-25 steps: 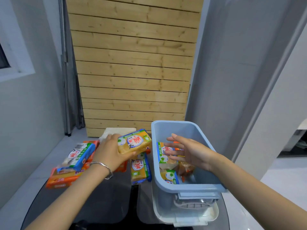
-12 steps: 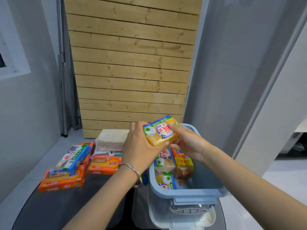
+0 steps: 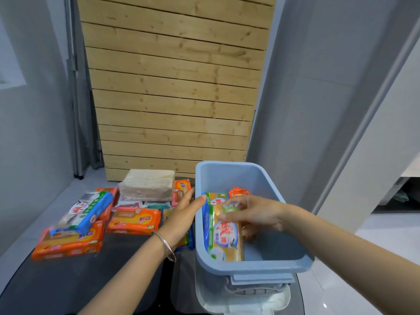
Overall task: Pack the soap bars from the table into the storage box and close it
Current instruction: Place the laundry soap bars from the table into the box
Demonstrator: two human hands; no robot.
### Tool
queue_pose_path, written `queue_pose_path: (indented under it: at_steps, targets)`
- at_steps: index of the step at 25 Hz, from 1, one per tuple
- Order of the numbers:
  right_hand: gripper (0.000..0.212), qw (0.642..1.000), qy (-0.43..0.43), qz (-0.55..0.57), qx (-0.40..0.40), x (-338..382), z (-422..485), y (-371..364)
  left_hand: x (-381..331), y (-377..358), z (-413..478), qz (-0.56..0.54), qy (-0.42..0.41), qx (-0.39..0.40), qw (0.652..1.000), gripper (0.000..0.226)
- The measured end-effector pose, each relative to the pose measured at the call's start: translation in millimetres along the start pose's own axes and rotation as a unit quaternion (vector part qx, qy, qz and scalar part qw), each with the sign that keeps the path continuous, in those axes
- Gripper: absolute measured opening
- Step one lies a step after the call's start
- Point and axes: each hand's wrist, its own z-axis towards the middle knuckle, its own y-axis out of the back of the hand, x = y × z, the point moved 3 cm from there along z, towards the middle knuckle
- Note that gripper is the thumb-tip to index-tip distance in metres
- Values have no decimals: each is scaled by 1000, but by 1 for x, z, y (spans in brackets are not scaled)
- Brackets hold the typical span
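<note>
The blue storage box (image 3: pixel 250 268) stands open at the right of the dark table. Inside it a yellow soap bar (image 3: pixel 226 237) in a green and blue wrapper leans against the left wall. My right hand (image 3: pixel 256 214) reaches into the box and grips that bar's upper end, though it is blurred. My left hand (image 3: pixel 184 213) is just outside the box's left wall, fingers straight, thumb near the rim, holding nothing. More wrapped soap packs lie on the table: orange ones (image 3: pixel 68 243) (image 3: pixel 134 220) and a blue-green one (image 3: pixel 84 212).
A pale block in clear wrap (image 3: pixel 147 185) sits behind the packs, with an orange pack (image 3: pixel 181 189) beside it. Another orange pack (image 3: pixel 238 192) lies deep in the box. The white lid (image 3: pixel 245 303) lies under the box. A wooden slat panel stands behind the table (image 3: pixel 68 287).
The yellow soap bar went from my left hand to my right and came down into the box. My left hand let go and dropped beside the box's left wall.
</note>
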Motion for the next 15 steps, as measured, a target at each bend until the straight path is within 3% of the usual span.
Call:
queue_pose_path:
  at_steps: [3,5,7,10,12,15]
  targets:
    - [41,999,-30,-6,9,-10,8,-16,1,2,-1,3,1,-5,1000,19]
    - [42,994,-5,-109,-17,-13,11,-17,2,2,-3,6,2,-4,1000,17]
    - [42,965,43,-254,-44,-12,12,-21,4,0,-4,-4,4,-3,1000,19]
    - [41,952,82,-287,-61,-10,10,-22,4,-2,-3,-19,1,-5,1000,24]
    - [40,946,112,-279,-124,-2,2,-3,4,-1,-4,-27,0,-9,1000,19]
    - [40,899,164,-269,-305,8,-20,46,6,-2,-5,-46,8,-7,999,16]
